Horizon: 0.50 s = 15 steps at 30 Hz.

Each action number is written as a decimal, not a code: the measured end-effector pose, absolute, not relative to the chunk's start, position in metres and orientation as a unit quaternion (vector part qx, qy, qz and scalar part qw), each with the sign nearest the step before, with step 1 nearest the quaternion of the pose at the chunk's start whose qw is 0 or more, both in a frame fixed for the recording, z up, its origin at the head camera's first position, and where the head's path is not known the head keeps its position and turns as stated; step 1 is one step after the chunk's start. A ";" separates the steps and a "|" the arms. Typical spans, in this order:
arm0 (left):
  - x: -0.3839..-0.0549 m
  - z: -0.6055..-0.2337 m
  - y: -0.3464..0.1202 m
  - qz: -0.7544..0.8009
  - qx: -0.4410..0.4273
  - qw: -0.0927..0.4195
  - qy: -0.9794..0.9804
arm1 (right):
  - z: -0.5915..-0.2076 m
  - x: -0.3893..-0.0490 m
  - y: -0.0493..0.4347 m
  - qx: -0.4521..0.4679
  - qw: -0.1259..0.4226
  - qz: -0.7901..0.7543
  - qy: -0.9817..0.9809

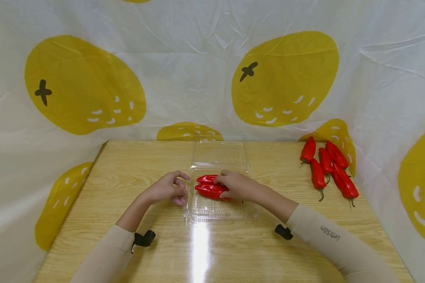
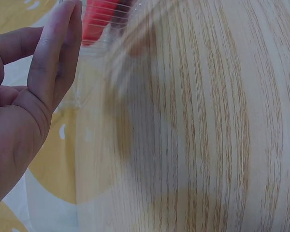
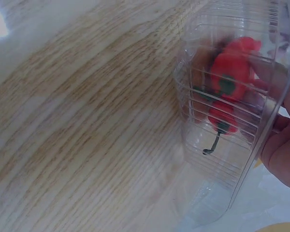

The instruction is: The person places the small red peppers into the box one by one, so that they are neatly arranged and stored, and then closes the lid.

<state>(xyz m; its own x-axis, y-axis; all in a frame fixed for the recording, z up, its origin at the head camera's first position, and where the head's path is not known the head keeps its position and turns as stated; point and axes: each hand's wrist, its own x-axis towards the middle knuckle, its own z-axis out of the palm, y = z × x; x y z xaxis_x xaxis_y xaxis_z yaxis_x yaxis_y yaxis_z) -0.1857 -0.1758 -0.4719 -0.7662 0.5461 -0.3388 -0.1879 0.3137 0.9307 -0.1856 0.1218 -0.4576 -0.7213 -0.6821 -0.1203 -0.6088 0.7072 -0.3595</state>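
Note:
In the head view, a clear plastic clamshell box (image 1: 194,206) lies on the table, its lid (image 1: 218,153) folded back toward the wall. Two red peppers (image 1: 210,191) lie side by side in its base, pointed ends to the left. My right hand (image 1: 239,186) reaches in from the right and holds the peppers between fingers and thumb, covering their stem ends. Through the box wall, the right wrist view shows the red peppers (image 3: 229,72) with green stems. Just off the box's left edge is my left hand (image 1: 166,188), fingers loosely bent, holding nothing.
Several more red peppers (image 1: 318,175) lie in a loose group at the table's back right. A white cloth with yellow fruit prints (image 1: 285,78) hangs behind and along both sides of the wooden table (image 1: 138,157).

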 end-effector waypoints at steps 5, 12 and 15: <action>-0.185 -0.472 -0.176 0.573 0.120 0.321 0.745 | -0.461 -0.186 0.121 -0.363 0.113 -0.145 0.913; -0.184 -0.470 -0.175 0.575 0.118 0.320 0.744 | -0.459 -0.184 0.116 -0.373 0.100 -0.132 0.913; -0.184 -0.470 -0.175 0.575 0.117 0.321 0.743 | -0.458 -0.183 0.114 -0.376 0.094 -0.131 0.913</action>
